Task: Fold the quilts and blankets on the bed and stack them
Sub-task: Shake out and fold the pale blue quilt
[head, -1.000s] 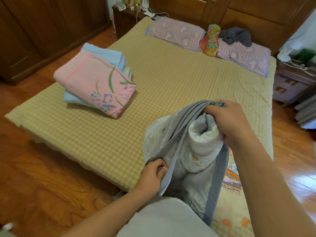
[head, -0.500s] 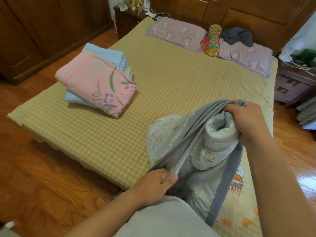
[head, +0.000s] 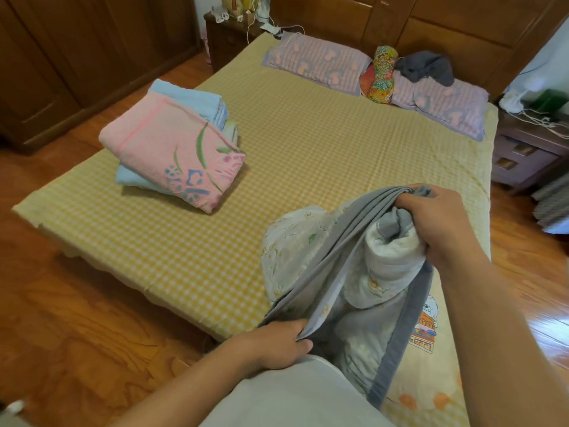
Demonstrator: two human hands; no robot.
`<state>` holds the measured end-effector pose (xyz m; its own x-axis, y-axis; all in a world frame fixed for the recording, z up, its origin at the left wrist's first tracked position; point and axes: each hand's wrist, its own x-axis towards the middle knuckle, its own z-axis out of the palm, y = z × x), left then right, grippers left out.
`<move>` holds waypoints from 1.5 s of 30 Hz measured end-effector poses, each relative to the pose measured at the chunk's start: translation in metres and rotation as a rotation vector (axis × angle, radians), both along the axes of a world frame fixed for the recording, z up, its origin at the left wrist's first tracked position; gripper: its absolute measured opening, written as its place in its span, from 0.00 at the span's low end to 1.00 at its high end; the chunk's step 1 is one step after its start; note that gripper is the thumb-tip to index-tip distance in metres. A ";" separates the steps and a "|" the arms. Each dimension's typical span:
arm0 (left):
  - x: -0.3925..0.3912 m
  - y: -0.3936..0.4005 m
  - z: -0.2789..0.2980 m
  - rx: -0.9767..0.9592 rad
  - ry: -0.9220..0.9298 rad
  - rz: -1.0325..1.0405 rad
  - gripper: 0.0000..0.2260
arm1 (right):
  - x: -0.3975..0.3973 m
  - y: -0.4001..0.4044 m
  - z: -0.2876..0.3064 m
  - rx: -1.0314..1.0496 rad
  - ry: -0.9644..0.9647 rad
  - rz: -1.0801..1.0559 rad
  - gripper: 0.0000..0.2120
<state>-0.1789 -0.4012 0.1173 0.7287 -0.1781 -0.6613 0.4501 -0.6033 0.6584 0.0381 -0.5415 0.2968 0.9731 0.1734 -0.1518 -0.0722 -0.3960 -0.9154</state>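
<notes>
no legible text, labels or numbers anywhere

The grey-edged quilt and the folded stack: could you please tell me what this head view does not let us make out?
- Grey-edged quilt: its full extent; bunched between the left hand and right hand, its lower part cut off behind the person's clothing.
- Cartoon-print blanket: mostly covered by the quilt and right forearm.
- Folded stack: how many layers lie under the pink blanket; only blue edges show.

Left hand [head: 277, 343] and right hand [head: 443, 223] both clenched.
</notes>
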 end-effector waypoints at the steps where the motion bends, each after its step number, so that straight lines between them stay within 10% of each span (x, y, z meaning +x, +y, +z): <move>1: 0.001 0.000 0.000 -0.002 -0.006 0.013 0.21 | 0.000 -0.001 0.000 -0.004 0.000 0.002 0.08; 17: -0.020 -0.002 -0.023 0.559 -0.869 0.326 0.06 | 0.007 -0.015 -0.002 0.045 -0.001 0.008 0.09; 26: -0.019 -0.013 -0.009 0.100 -0.595 0.404 0.13 | 0.015 -0.011 -0.002 0.032 -0.029 -0.095 0.07; 29: -0.010 -0.018 -0.018 0.205 -0.498 0.303 0.26 | 0.014 -0.010 -0.006 0.064 -0.013 -0.111 0.07; 35: 0.006 -0.035 -0.022 0.239 -0.524 -0.044 0.19 | 0.010 -0.005 -0.011 0.062 0.005 -0.099 0.08; 42: 0.005 -0.026 -0.036 0.744 -0.478 0.219 0.13 | 0.003 0.013 0.000 0.093 0.006 -0.058 0.03; 45: 0.006 -0.018 -0.057 0.510 -0.314 0.285 0.17 | -0.001 0.015 0.004 0.092 0.000 -0.054 0.02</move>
<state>-0.1729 -0.4197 0.0603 0.8728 0.3297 -0.3599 0.4715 -0.7599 0.4475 0.0372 -0.5266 0.3004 0.9814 0.1334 -0.1382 -0.0918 -0.3062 -0.9475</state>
